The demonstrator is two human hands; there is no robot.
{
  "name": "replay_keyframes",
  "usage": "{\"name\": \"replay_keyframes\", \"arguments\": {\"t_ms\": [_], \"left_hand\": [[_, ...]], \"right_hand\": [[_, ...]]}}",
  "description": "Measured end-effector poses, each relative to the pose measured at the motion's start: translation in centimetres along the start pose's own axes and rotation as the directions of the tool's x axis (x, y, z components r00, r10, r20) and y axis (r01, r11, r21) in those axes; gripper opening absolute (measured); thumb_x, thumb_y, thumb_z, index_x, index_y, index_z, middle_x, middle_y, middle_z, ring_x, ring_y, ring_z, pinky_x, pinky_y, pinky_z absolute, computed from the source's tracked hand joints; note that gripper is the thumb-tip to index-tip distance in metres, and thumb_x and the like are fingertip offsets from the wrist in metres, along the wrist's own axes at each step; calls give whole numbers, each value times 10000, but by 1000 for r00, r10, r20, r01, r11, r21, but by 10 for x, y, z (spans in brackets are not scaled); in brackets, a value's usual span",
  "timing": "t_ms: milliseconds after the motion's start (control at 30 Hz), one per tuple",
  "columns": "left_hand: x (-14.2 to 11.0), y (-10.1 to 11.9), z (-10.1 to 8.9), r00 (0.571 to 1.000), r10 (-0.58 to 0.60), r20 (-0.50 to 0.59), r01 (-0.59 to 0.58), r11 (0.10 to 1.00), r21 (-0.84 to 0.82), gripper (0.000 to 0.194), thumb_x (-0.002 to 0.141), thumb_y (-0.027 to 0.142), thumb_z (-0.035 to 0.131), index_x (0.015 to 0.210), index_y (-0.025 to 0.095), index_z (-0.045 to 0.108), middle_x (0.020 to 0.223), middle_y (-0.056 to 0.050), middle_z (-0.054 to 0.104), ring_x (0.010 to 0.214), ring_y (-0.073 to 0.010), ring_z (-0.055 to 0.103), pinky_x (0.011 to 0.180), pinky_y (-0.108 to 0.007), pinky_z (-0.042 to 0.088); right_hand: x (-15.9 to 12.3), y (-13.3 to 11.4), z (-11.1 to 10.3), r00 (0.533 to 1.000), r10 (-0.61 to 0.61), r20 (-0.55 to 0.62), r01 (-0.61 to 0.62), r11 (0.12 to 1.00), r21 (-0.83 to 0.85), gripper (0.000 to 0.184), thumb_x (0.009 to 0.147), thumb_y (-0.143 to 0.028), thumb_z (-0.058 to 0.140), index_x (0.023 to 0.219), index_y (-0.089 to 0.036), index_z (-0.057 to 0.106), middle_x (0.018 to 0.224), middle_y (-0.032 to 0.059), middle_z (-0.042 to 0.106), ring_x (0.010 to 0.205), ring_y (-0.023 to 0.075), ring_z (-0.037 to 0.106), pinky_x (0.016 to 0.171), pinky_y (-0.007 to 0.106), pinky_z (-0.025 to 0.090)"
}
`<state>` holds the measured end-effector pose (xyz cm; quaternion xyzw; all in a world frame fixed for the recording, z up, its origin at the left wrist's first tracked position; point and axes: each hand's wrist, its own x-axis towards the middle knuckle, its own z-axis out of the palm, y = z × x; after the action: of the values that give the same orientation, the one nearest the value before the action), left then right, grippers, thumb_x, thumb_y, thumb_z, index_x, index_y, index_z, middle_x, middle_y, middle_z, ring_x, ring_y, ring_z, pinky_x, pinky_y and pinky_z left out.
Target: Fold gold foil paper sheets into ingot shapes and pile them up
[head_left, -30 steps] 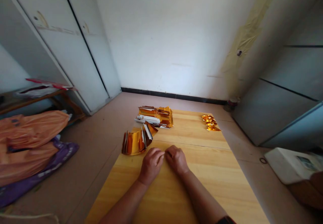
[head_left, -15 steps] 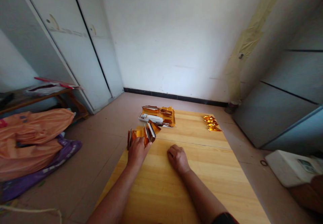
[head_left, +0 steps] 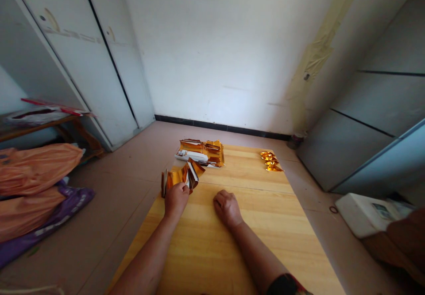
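Observation:
My left hand (head_left: pixel 176 200) is closed at the near edge of a bundle of folded gold foil paper (head_left: pixel 179 176), its fingers pinched on the paper. The sheets stand partly fanned, with white and brown edges showing. My right hand (head_left: pixel 227 207) rests as a loose fist on the wooden tabletop (head_left: pixel 259 233), with nothing showing out of it. Behind the left hand lies a second stack of gold foil paper (head_left: pixel 215 153) with a white wrapper (head_left: pixel 191 155). Several small folded gold foil pieces (head_left: pixel 272 165) sit at the table's far right corner.
Orange bags (head_left: pixel 36 166) and a purple bag (head_left: pixel 76 202) lie left of the table, near a low wooden bench (head_left: pixel 84 129). A white box (head_left: pixel 363 215) stands to the right. Pale cabinets (head_left: pixel 102 64) and a white wall (head_left: pixel 215 56) lie beyond.
The fingers of my left hand have drawn in from lying over the foil paper to a closed pinch at its near edge. My right fist stays put. The view has shifted slightly right.

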<state>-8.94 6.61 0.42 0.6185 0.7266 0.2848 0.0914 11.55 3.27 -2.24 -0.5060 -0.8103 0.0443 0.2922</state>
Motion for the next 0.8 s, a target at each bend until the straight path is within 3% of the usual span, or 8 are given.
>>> {"name": "replay_keyframes", "arguments": {"t_ms": [167,367,467,600,667,800], "left_hand": [[-2,0,1,998,-5,-55,2,999,-48,223,763,201,493,564,186,594,554,-23,559,547,-157,529,533,-269,331],[-2,-1,6,995,-26,-91,24,999,-24,151,715,153,486,589,182,563,635,-39,596,630,-178,557,587,-271,385],[-1,-2,11,993,-67,-96,57,993,-105,119,749,233,512,766,171,613,732,-52,639,710,-199,602,650,-282,435],[0,-2,17,991,-44,-125,30,993,-112,414,761,396,555,1078,132,587,984,-113,648,925,-250,604,798,-325,463],[1,-1,17,995,-20,-99,14,998,-57,377,784,386,520,1040,128,622,978,-126,641,925,-256,597,816,-336,457],[2,1,16,998,19,-53,-21,999,-29,284,820,251,412,728,156,663,822,-98,623,805,-217,590,750,-306,440]], "right_hand": [[0,0,0,1000,-1,-4,1,1000,1,171,821,-104,510,701,-183,602,742,13,584,698,123,528,656,241,323],[0,0,0,1000,-8,-8,8,1000,1,176,826,-114,507,698,-186,604,742,13,585,695,124,528,652,244,321],[0,0,0,1000,-2,-7,2,1000,-3,183,829,-115,503,693,-186,602,739,13,588,690,124,526,649,245,319],[0,0,-1,1000,3,1,-3,1000,-7,180,826,-114,503,694,-185,602,745,12,588,687,123,526,651,244,321],[0,-1,-1,1000,6,3,-6,1000,-5,176,823,-110,504,699,-184,603,751,14,589,694,124,529,655,243,324],[0,-1,-1,1000,10,4,-10,1000,-3,177,821,-105,501,703,-184,607,750,16,589,693,125,527,655,241,327]]}}
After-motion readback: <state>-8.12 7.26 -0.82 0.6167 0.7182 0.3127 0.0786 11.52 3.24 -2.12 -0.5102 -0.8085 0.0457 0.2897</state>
